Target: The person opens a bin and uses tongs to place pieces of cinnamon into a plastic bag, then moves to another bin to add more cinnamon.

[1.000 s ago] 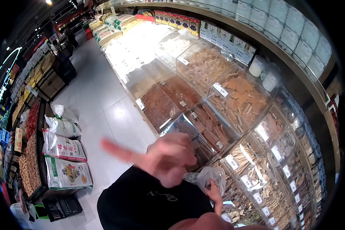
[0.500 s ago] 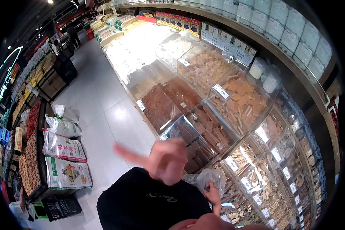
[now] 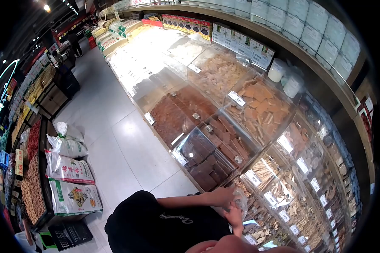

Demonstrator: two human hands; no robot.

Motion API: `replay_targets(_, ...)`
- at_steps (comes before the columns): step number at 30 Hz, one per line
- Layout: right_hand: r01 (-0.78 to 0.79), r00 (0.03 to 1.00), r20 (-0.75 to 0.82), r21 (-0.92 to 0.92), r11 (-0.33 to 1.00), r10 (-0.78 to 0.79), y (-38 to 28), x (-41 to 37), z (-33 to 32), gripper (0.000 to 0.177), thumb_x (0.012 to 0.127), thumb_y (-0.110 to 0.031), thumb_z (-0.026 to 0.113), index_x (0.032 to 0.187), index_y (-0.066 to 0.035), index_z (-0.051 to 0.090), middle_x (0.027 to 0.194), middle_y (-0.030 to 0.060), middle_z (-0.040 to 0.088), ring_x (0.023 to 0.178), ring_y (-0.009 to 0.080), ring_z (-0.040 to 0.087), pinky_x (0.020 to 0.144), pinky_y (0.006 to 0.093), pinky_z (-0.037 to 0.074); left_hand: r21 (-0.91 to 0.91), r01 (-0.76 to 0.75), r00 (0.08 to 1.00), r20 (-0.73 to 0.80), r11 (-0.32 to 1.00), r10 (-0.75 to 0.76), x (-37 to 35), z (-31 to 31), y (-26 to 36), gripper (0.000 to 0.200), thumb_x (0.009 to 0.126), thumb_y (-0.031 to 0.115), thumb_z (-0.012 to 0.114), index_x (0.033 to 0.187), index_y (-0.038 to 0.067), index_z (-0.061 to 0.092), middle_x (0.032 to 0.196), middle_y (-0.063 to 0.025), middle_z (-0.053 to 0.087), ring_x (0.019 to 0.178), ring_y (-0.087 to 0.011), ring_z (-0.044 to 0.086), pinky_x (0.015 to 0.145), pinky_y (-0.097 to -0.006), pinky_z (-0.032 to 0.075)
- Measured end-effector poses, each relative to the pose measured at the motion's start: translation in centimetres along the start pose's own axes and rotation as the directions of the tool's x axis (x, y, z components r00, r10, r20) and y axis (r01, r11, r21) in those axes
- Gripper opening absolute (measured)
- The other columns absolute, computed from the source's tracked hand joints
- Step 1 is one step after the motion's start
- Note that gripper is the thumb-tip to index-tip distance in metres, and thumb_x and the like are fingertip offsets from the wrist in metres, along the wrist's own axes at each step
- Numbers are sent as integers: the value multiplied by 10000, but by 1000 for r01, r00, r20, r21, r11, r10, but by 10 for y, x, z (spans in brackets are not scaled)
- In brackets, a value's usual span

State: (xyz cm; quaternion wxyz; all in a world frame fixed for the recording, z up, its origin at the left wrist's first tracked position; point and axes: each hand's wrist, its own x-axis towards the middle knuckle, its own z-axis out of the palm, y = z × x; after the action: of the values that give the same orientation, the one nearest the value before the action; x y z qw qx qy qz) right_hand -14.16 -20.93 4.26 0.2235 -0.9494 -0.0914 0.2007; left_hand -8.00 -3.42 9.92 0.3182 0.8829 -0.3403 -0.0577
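Observation:
A clear plastic bag is bunched up in front of my black shirt, beside the bins of dried goods. My right hand is closed on it from below. Reaching across my chest, my left hand meets the bag from the other side, its fingers closed on the plastic and partly hidden. Just beyond my hands is a lidded clear bin of dark brown slabs. Thin pale sticks lie in a bin to the right.
Bins of orange-brown pieces and reddish-brown goods stretch ahead. White jars stand by the back shelf. Printed sacks lean against a nut display across the aisle. A person stands far off.
My left hand, raised with one finger stretched out before, has come down and right to the bag. My right hand still holds the bag. The view has shifted slightly.

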Motion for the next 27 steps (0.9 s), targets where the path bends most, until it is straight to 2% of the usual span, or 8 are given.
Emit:
replay_targets(3, -82, 997, 10, 91, 992, 82, -7, -13, -8, 582, 755, -343, 718, 1277, -149, 549, 1270, 162, 563, 1187, 346, 521, 994, 575, 348, -194, 179, 938, 331, 965, -107, 1, 2, -7, 301, 764, 197, 647, 1053, 112, 664, 941, -176, 666, 891, -352, 640, 715, -461, 499)
replay_targets(8, -35, 999, -15, 169, 985, 38, -8, -22, -12, 383, 748, -242, 729, 1088, -121, 604, 1146, 119, 567, 1114, 337, 551, 960, 466, 419, -545, 111, 908, -285, 831, -307, 17, 33, -54, 215, 706, -47, 575, 857, 21, 712, 824, -159, 682, 759, -256, 672, 679, -331, 511)
replay_targets(10, -56, 997, -30, 280, 958, 67, -24, -33, -30, 376, 734, -206, 743, 1070, -113, 602, 1086, 115, 557, 1090, 346, 555, 971, 479, 397, -877, 200, 807, -106, 437, -581, 23, 5, -40, 191, 839, -32, 516, 852, -4, 705, 754, -40, 664, 687, -85, 567, 611, -236, 449)
replay_targets(14, -202, 944, -250, 76, 976, 215, -29, -42, -31, 525, 721, -276, 773, 1156, -53, 580, 1106, 162, 617, 1074, 312, 586, 1052, 569, 230, -960, 109, 778, -80, 259, -623, 30, 14, -69, 185, 886, 24, 513, 973, 9, 676, 788, 8, 605, 590, -24, 440, 503, -177, 313)
replay_targets(19, -468, 872, -155, 21, 884, 465, -13, -56, -53, 551, 731, -266, 772, 1189, -51, 553, 1051, 180, 656, 1122, 350, 567, 1052, 604, 229, -626, 300, 954, 209, 720, -216, 27, 10, -52, 440, 817, 28, 635, 1251, 52, 562, 872, -37, 621, 751, -85, 552, 673, -233, 452)
replay_targets(21, -500, 862, -81, 28, 865, 501, 1, -59, -47, 527, 727, -284, 772, 1157, -49, 576, 974, 161, 680, 1055, 335, 607, 1015, 548, 327, -511, 360, 878, 469, 781, -98, 31, -1, -31, 441, 778, 26, 657, 1214, 27, 588, 806, -23, 608, 683, -67, 529, 610, -218, 426)
replay_targets(24, -474, 876, 83, -29, 880, 475, 8, -69, -44, 441, 750, -214, 729, 1132, -38, 594, 951, 176, 677, 974, 321, 634, 842, 427, 503, -625, 471, 858, 487, 622, -161, 35, 35, -54, 353, 782, 7, 630, 1135, 4, 630, 741, -10, 584, 611, -56, 504, 541, -205, 387)
replay_targets(27, -18, 994, -104, 25, 1000, 21, 11, -93, -25, 376, 751, -99, 660, 1114, -23, 597, 912, 179, 672, 945, 330, 635, 804, 411, 522, -898, 424, 819, 325, 117, -473, 58, 46, -44, 240, 861, -22, 500, 1044, -24, 654, 749, -25, 609, 573, -79, 510, 515, -219, 399)
